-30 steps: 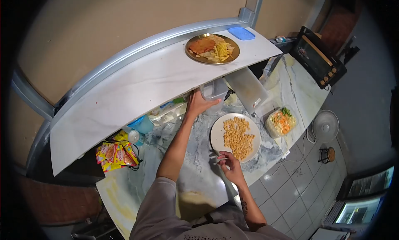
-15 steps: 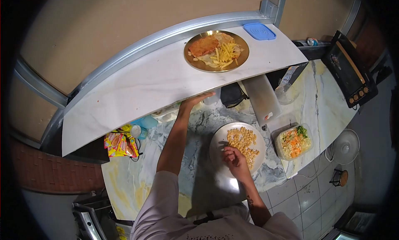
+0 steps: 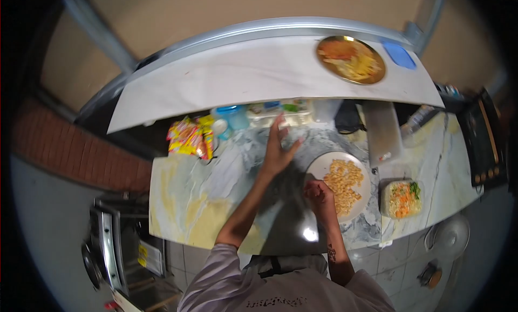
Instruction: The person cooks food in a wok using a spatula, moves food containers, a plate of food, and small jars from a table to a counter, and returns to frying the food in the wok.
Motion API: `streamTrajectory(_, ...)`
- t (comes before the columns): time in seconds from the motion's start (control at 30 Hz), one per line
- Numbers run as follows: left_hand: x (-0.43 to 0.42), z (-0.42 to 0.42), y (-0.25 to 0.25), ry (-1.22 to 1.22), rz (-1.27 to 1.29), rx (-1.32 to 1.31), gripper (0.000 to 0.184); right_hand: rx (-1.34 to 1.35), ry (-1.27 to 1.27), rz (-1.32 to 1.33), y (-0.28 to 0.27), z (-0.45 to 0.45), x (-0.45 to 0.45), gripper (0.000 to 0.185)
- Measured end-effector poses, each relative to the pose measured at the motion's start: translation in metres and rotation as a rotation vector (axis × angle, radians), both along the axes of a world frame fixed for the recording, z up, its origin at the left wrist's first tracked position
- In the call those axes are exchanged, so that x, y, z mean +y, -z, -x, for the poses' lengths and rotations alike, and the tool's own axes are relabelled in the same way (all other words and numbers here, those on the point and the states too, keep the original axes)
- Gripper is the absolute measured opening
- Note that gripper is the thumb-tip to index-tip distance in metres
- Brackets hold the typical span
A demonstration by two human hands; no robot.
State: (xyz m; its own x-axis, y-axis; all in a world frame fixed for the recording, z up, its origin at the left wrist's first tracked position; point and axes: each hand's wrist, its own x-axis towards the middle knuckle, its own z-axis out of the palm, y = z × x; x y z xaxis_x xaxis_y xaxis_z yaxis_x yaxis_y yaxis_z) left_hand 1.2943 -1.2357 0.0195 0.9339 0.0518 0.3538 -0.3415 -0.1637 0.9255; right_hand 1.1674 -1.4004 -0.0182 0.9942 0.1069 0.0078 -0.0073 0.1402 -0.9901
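My left hand (image 3: 279,151) is in the air over the marble counter, fingers stretched out and apart, holding nothing. Just beyond its fingertips, under the raised shelf, sits a clear plastic box (image 3: 299,119) with green and blue bits showing. At the left rim of a white plate (image 3: 362,203) is my right hand (image 3: 322,198), its fingers curled closed; whatever may be in them is hidden. Small tan pieces, like chickpeas or nuts (image 3: 345,178), are spread over that plate.
A gold plate (image 3: 328,63) of fries and breaded food is on the white shelf (image 3: 216,77), near a blue lid (image 3: 399,55). Right of the white plate stands a box of shredded vegetables (image 3: 403,199). Yellow-red packets (image 3: 189,139) and blue containers (image 3: 233,116) lie left. A toaster oven (image 3: 483,139) stands far right.
My left hand has drawn back from under the shelf edge and now shows fully, fingers spread. The right hand stays by the plate, nearer its left rim. The view has shifted left.
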Motion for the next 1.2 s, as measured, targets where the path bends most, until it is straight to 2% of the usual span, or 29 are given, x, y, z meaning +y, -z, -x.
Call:
streamTrajectory(0.03,0.012,0.033,0.001,0.005,0.164,0.032,0.063,-0.044,-0.054,0.055,0.000,0.002,0.013,0.023)
streamTrajectory(0.07,0.031,0.067,0.003,0.052,0.264,0.201,0.060,-0.050,-0.108,0.056,-0.001,0.005,0.027,0.023)
streamTrajectory(0.13,0.070,0.122,0.020,0.015,0.424,0.256,0.046,-0.051,-0.202,0.030,-0.003,0.010,0.059,0.026)
streamTrajectory(0.17,0.093,0.151,0.026,-0.041,0.431,0.235,0.046,-0.060,-0.260,0.029,-0.003,0.013,0.078,0.026)
streamTrajectory(0.23,0.138,0.207,0.035,-0.169,0.534,0.372,0.044,-0.036,-0.353,-0.052,-0.006,0.022,0.117,0.021)
streamTrajectory(0.33,0.200,0.279,0.047,-0.477,0.582,0.297,0.047,-0.001,-0.511,-0.029,-0.015,0.045,0.180,0.019)
streamTrajectory(0.4,0.236,0.325,0.055,-0.587,0.691,0.245,0.043,0.017,-0.594,-0.015,-0.020,0.068,0.228,0.017)
streamTrajectory(0.47,0.273,0.374,0.059,-0.674,0.935,0.227,0.046,0.054,-0.663,0.025,-0.021,0.100,0.276,0.015)
streamTrajectory(0.5,0.289,0.396,0.062,-0.683,1.046,0.167,0.037,0.058,-0.703,0.021,-0.021,0.121,0.300,0.015)
streamTrajectory(0.53,0.304,0.420,0.063,-0.721,1.046,0.149,0.037,0.065,-0.726,0.014,-0.021,0.141,0.325,0.014)
streamTrajectory(0.63,0.350,0.490,0.067,-0.777,1.132,0.101,0.016,0.067,-0.824,-0.004,-0.018,0.205,0.404,0.014)
streamTrajectory(0.73,0.397,0.571,0.069,-0.856,1.019,0.042,0.015,0.082,-0.941,-0.001,-0.014,0.278,0.483,0.015)
streamTrajectory(0.8,0.424,0.623,0.064,-0.958,0.975,0.016,0.017,0.085,-1.042,0.027,-0.004,0.323,0.529,0.015)
streamTrajectory(0.87,0.444,0.676,0.059,-1.057,1.076,-0.018,0.021,0.097,-1.136,0.023,-0.005,0.371,0.569,0.015)
streamTrajectory(1.0,0.470,0.765,0.064,-1.357,1.227,-0.107,0.029,0.045,-1.438,0.052,-0.011,0.455,0.636,0.016)
streamTrajectory(1.07,0.478,0.795,0.067,-1.479,1.199,-0.129,0.032,0.037,-1.649,0.060,-0.008,0.491,0.663,0.015)
streamTrajectory(1.1,0.480,0.806,0.051,-1.596,1.106,-0.175,0.039,0.081,-1.715,0.064,-0.003,0.508,0.679,0.015)
streamTrajectory(1.2,0.506,0.858,0.047,-1.832,1.024,-0.212,0.069,0.085,-1.833,0.114,0.014,0.558,0.731,0.015)
